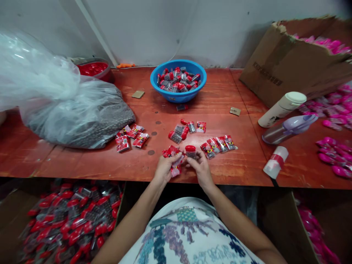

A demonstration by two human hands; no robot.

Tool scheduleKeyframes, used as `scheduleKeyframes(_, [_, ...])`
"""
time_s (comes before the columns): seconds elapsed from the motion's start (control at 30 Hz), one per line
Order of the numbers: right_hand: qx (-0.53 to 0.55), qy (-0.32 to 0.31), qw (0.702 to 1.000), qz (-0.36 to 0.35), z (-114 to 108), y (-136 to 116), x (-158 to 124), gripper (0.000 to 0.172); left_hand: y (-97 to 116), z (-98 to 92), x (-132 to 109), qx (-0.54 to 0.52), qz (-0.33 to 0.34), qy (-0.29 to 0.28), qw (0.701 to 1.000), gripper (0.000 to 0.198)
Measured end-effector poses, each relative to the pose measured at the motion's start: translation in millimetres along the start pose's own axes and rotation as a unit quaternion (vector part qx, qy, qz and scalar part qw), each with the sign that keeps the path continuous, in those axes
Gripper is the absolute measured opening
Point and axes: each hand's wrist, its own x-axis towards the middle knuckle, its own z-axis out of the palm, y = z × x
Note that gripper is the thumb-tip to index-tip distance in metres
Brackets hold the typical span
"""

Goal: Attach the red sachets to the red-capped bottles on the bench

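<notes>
My left hand (165, 167) is closed on several red printed packets (173, 151), which fan out from its fingers. In my right hand (201, 168) stands a small clear jar (190, 151) with a red cap, upright and filled with something dark. The two hands are close together above the table's front edge. Just beyond them lie a few more red-capped jars (177, 134) and a loose red packet (201, 127). To the right of my right hand, several filled packets (219, 144) form a row. More red packets (132, 137) lie to the left.
A blue basin (178, 96) of red-capped jars stands at the back. At left sits a big clear bag (82, 113) of dark beads. A white flask (280, 109), a purple-topped bottle (286, 130) and a cardboard box (291, 66) are at right. Red-capped jars (74, 216) fill a box below.
</notes>
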Motion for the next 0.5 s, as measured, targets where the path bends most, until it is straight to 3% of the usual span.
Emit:
scheduleKeyframes(0.1, [-0.036,-0.015,0.999,-0.030,5,1,3,0.038,-2,-1.2,-5,0.012,-0.005,-0.010,1.000,0.032])
scheduleKeyframes(0.2, [-0.045,-0.005,0.998,-0.048,5,4,8,0.036,-3,-2.8,-9,0.017,-0.010,-0.005,1.000,0.027])
scheduleKeyframes(0.5, [-0.085,0.034,0.993,-0.069,3,3,-6,0.041,-1,-2.5,-18,-0.003,0.035,0.082,0.996,0.017])
